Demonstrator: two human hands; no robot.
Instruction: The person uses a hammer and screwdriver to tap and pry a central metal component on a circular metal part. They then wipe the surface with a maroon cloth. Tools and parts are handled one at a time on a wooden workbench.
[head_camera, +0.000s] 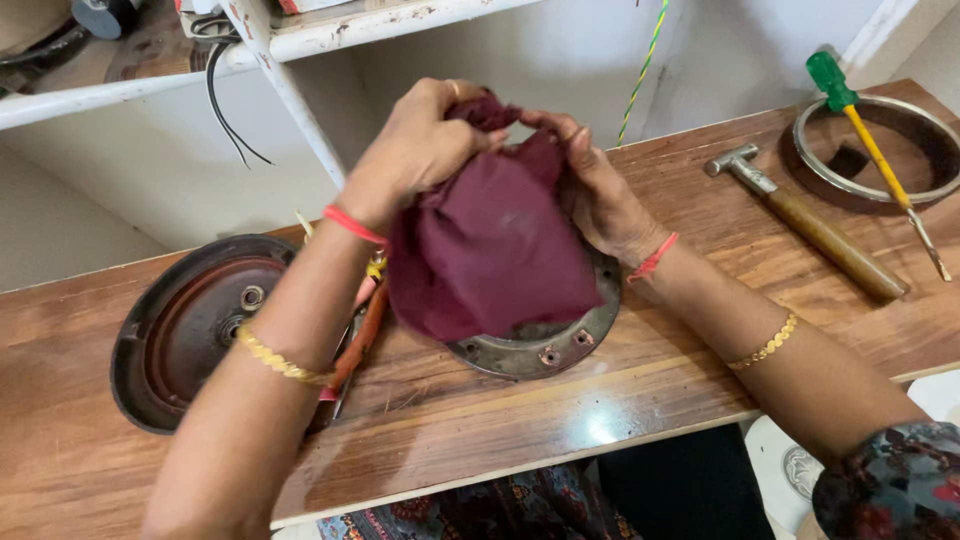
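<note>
Two hands gathering a maroon cloth over a round metal plate on a wooden bench.

The left hand (415, 150) and right hand (600, 190) both close their fingers on the maroon cloth (490, 245), bunched at its top. It drapes over the metal plate (545, 345). A dark round cover (190, 325) lies to the left; a hammer (805, 220) and screwdriver (870, 135) lie right.

No packages, labels, signs or screens are on show here, and nothing in view carries a printed face to describe.
</note>
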